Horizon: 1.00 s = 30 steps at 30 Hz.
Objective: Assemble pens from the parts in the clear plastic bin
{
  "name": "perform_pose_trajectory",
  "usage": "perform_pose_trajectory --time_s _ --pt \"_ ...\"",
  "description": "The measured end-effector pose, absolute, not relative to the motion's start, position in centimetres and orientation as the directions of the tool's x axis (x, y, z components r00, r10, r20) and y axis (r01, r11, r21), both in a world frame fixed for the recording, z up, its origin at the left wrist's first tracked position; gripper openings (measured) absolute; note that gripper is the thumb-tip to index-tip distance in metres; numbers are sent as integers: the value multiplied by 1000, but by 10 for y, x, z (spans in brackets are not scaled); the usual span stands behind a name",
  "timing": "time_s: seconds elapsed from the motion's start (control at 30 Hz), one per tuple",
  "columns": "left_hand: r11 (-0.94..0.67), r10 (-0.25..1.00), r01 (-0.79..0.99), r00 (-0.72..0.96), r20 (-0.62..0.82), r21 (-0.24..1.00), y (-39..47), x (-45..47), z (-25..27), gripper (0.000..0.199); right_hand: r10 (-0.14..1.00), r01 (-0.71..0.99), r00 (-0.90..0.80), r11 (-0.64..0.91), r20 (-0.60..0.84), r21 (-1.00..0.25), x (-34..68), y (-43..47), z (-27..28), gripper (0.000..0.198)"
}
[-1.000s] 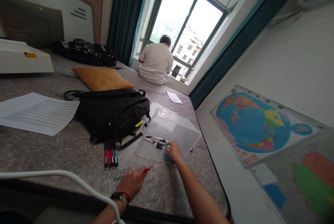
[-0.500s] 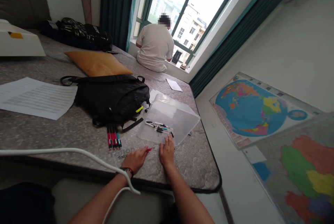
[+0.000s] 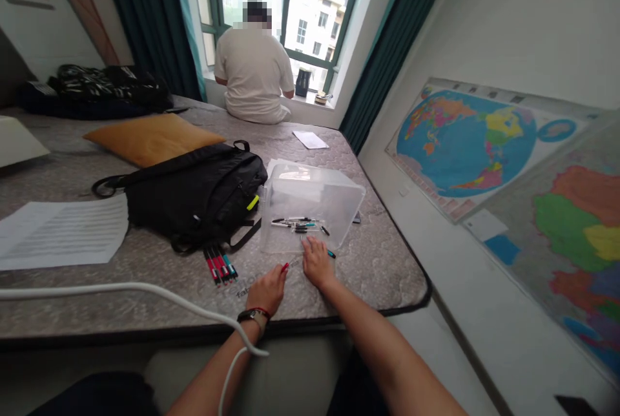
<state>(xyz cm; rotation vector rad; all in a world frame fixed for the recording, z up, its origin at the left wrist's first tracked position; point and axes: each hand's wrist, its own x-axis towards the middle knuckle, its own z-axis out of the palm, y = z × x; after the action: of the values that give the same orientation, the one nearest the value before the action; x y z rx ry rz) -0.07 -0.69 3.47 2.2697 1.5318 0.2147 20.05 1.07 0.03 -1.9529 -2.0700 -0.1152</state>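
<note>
My left hand [image 3: 267, 289] is closed on a red pen [image 3: 285, 267] over the mattress, with its red end showing past the fingers. At the near rim of a clear plastic box [image 3: 346, 225], my right hand [image 3: 318, 262] has its fingers curled round a pen with a dark and teal end [image 3: 331, 253]; the fingers cover the rest of it. Inside the box lie several loose pens [image 3: 298, 222], mostly black, white and clear. Left of my left hand, a row of red and teal pens [image 3: 220, 265] rests on the mattress.
A black backpack [image 3: 194, 190] lies beside the box, with an orange-brown cushion [image 3: 155, 138] behind it. Printed paper [image 3: 62, 232] is at left. A white cable [image 3: 145, 288] crosses in front of the mattress [image 3: 387, 280]. A person [image 3: 254, 70] sits by the window.
The view has shifted, so the room appears moved and turned. The dark and teal pen end now shows beside my right hand. My left hand still holds the red pen.
</note>
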Motion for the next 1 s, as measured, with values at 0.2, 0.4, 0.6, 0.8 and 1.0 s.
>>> perform_pose_trajectory --time_s 0.2,0.4,0.6,0.8,1.0 --pt "-317 927 879 367 -80 357 -8 2 35 45 971 984 -95 126 220 -129 191 20 3 54" --pt "-341 926 880 376 -47 331 -10 3 32 46 972 983 -47 86 231 -161 185 18 2 50" --pt "-500 864 819 491 109 282 -25 -10 13 42 970 982 -40 82 238 -170 185 20 4 47" --pt "-572 811 793 509 289 208 -28 -14 -4 32 981 987 -59 85 182 -135 187 14 9 49" --pt "-608 784 761 529 324 228 -28 -14 -4 29 985 970 131 -104 114 -221 211 34 48 39"
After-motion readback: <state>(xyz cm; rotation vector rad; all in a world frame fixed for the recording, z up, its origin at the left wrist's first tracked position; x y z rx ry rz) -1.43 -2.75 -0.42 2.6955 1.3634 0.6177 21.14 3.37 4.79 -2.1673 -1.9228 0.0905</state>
